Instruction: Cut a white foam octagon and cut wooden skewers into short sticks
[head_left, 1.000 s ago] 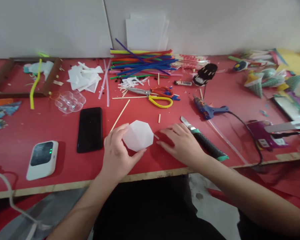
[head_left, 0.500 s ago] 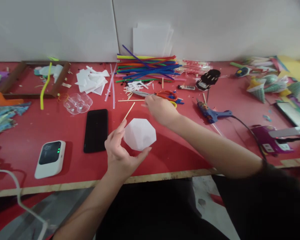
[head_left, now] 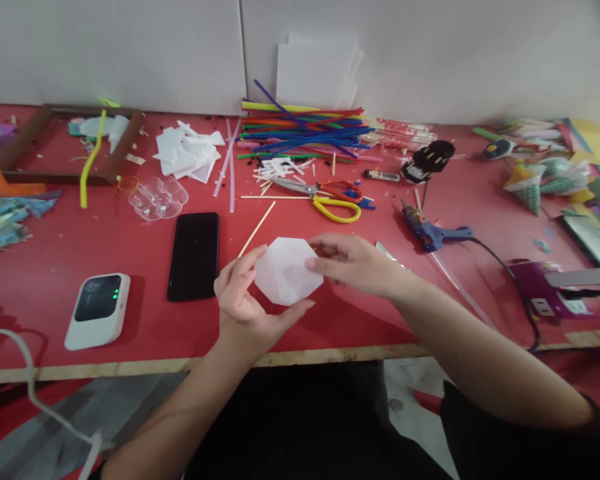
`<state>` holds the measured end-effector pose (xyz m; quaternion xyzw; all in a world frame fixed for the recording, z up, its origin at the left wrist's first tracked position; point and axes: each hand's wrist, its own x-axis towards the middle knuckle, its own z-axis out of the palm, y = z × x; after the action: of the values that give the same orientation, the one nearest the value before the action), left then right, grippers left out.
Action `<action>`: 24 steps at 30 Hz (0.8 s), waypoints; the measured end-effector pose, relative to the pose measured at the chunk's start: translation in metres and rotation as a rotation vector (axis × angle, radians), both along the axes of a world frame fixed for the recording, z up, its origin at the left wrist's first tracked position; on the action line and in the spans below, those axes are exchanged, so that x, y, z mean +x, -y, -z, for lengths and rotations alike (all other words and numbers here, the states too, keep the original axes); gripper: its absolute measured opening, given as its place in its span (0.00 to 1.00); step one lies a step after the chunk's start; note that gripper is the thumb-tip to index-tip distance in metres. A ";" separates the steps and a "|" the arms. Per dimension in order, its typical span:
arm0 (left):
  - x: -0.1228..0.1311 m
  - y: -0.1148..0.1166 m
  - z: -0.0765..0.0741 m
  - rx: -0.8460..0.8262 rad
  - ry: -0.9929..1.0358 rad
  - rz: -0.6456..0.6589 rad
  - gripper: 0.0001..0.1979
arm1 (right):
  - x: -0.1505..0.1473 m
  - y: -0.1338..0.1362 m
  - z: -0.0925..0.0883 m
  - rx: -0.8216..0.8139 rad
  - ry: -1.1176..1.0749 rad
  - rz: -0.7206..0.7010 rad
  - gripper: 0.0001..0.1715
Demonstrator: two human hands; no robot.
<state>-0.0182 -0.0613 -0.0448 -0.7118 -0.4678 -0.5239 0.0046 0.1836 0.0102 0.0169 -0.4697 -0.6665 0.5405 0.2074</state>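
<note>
A white octagonal paper piece [head_left: 286, 272] is held over the near middle of the table. My left hand [head_left: 247, 297] cradles it from the left and below, fingers at its left edge and thumb along its lower edge. My right hand [head_left: 355, 263] pinches its right edge between thumb and fingers. Just behind my left hand lies a thin wooden stick [head_left: 257, 228]. Farther back, scissors [head_left: 325, 193] with one red and one yellow handle rest on the table near white paper scraps [head_left: 280, 167].
Left of my hands lie a black phone [head_left: 194, 257] and a white device with a screen [head_left: 99, 311]. Colourful pipe cleaners [head_left: 305, 130] are heaped at the back. To the right are a blue glue gun [head_left: 433, 230] with its cord and a purple power socket [head_left: 545, 287].
My right hand has come back from beside the scissors to the paper's right edge and now grips it. The scissors' handles are now uncovered. My left hand keeps its hold.
</note>
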 end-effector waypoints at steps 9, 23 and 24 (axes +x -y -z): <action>-0.009 0.004 -0.010 -0.615 0.560 0.372 0.26 | 0.013 0.009 0.034 -0.028 -0.316 0.166 0.24; -0.017 -0.002 -0.010 -0.747 0.845 0.235 0.30 | 0.013 0.012 0.044 0.169 -0.415 0.116 0.38; -0.018 -0.003 -0.010 -0.721 0.866 0.193 0.30 | 0.014 0.012 0.045 0.208 -0.411 0.073 0.44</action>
<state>-0.0362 -0.0581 -0.0352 -0.4283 -0.5090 -0.5729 -0.4788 0.1976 -0.0016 -0.0283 -0.3497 -0.6450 0.5453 0.4054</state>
